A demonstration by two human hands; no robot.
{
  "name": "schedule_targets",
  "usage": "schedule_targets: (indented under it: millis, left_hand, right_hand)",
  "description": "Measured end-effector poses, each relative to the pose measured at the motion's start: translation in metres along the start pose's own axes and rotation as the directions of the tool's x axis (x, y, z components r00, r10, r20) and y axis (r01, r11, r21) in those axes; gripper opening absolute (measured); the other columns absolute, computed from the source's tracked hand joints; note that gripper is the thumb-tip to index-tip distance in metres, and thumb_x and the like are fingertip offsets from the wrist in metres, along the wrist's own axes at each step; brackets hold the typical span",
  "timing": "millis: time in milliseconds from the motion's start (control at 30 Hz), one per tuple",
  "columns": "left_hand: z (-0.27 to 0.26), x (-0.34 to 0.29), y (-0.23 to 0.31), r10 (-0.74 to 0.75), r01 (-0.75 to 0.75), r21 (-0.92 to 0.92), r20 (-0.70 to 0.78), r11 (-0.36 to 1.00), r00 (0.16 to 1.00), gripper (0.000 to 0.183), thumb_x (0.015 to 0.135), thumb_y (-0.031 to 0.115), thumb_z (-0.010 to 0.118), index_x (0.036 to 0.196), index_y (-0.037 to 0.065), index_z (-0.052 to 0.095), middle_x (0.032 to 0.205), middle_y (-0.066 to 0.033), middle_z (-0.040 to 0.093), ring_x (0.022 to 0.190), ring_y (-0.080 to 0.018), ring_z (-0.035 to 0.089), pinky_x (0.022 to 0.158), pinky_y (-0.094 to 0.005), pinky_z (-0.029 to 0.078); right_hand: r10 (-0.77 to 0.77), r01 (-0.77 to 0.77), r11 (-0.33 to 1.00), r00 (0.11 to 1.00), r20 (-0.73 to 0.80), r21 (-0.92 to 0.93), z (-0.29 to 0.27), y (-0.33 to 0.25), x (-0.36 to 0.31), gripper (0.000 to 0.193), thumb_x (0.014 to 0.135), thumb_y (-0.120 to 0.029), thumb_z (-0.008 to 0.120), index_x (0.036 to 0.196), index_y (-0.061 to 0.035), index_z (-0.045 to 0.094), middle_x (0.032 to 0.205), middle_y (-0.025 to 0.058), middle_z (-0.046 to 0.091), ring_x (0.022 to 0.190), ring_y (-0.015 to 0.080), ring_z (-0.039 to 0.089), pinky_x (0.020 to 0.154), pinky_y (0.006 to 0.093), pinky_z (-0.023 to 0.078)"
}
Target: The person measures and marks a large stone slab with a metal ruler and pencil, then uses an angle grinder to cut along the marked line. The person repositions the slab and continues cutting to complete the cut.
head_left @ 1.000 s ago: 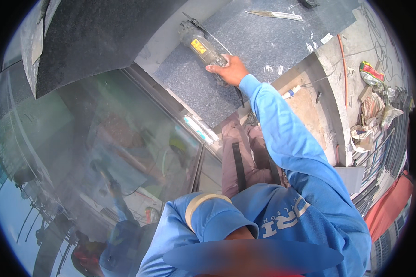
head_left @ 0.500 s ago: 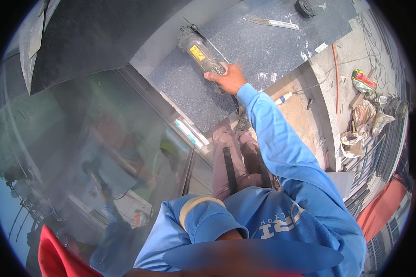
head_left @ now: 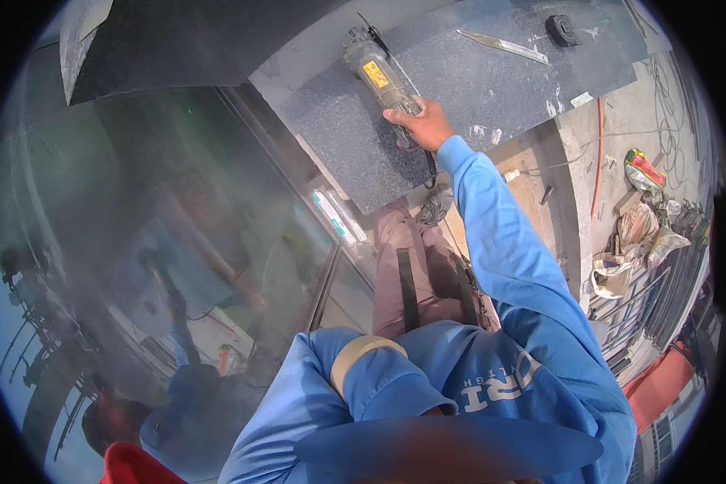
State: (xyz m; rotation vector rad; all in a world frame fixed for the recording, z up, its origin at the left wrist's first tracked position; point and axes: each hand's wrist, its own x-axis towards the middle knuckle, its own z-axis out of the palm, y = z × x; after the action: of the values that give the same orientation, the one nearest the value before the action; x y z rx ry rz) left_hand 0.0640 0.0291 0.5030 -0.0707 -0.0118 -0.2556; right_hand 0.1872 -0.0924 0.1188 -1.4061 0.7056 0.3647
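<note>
My right hand point(head_left: 424, 126) is closed round the rear body of an angle grinder point(head_left: 389, 85) with a yellow label. The grinder lies on a dark grey speckled stone slab point(head_left: 331, 145), its head pointing away from me and a thin disc edge showing along its right side. A black cord leaves its near end. My left arm point(head_left: 379, 375), in a blue sleeve with a tan band, is bent across my chest. Its cuff ends at a blurred patch that hides my left hand, so its fingers do not show.
On the slab lie a knife-like blade point(head_left: 504, 46) and a black tape measure point(head_left: 562, 31). Dark reflective glass point(head_left: 161, 202) stands at left. An orange hose point(head_left: 600, 161), cables and several bags point(head_left: 637, 226) lie on the right. White-blue tubes point(head_left: 339, 216) sit near my legs.
The whole view has shifted and turned slightly, so the slab and grinder appear farther right. My right hand keeps its hold on the grinder, which seems unmoved on the slab.
</note>
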Motion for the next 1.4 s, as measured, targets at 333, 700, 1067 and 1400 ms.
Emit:
schedule_targets:
  millis: [333,700,1067,1400]
  left_hand:
    - [-0.013,0.002,0.001,-0.073,0.075,-0.011,0.137,0.997,0.988,0.034,0.100,0.042,0.068,0.133,0.039,0.067,0.136,-0.0401,0.056,0.134,-0.0500,0.054,0.118,-0.0591,0.037]
    - [-0.026,-0.003,0.000,-0.144,0.142,0.023,0.090,0.990,0.985,0.035,0.101,0.038,0.067,0.135,0.039,0.066,0.139,-0.0404,0.053,0.137,-0.0485,0.051,0.121,-0.0579,0.033]
    - [-0.023,-0.007,-0.003,-0.102,0.102,0.010,0.087,0.995,0.991,0.034,0.102,0.036,0.066,0.136,0.039,0.064,0.139,-0.0417,0.051,0.137,-0.0475,0.050,0.122,-0.0574,0.032]
    - [-0.021,-0.011,0.007,-0.180,0.180,0.001,0.079,0.984,0.981,0.037,0.102,0.036,0.066,0.138,0.040,0.062,0.140,-0.0377,0.053,0.136,-0.0479,0.051,0.121,-0.0600,0.032]
  right_hand:
    - [-0.005,0.005,1.000,1.000,-0.024,-0.001,-0.007,0.008,-0.016,0.070,0.082,-0.037,0.085,0.132,0.0067,0.062,0.098,0.0163,0.074,0.073,0.0201,0.072,0.061,0.0338,0.058]
    - [-0.066,0.066,0.995,0.998,0.003,-0.071,-0.004,0.021,0.018,0.064,0.082,-0.038,0.086,0.126,0.0047,0.066,0.100,0.0144,0.072,0.081,0.0190,0.070,0.062,0.0327,0.058]
    - [-0.014,0.012,0.998,1.000,-0.020,-0.055,-0.003,0.012,0.015,0.069,0.081,-0.042,0.085,0.126,0.0059,0.066,0.096,0.0185,0.072,0.079,0.0232,0.071,0.061,0.0372,0.059]
    - [0.007,-0.010,0.988,1.000,-0.020,-0.153,-0.012,0.007,-0.021,0.067,0.082,-0.043,0.085,0.126,0.0037,0.067,0.090,0.0159,0.072,0.075,0.0194,0.069,0.067,0.0343,0.055]
